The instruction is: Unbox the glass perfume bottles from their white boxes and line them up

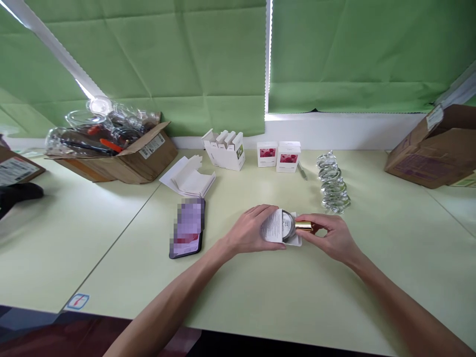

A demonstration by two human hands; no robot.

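My left hand [253,229] is wrapped around a small white box [272,227] with fine print on its side and its open end facing right. Partly inside that open end is a round glass bottle [286,225] with a pale label on its base. My right hand [329,234] pinches the bottle's shiny gold cap [303,225] between thumb and fingers. Beyond my right hand stands a row of several clear round glass bottles [332,183]. Two white boxes with pink flower pictures, a left one [267,154] and a right one [288,157], stand farther back.
Several open white boxes [225,151] stand at the back, beside stacked folded white card [189,178]. A phone [188,228] lies left of my hands. A carton [145,156] of wrapped items is back left; another carton [431,148] is at right. A greenish stick [302,171] lies nearby.
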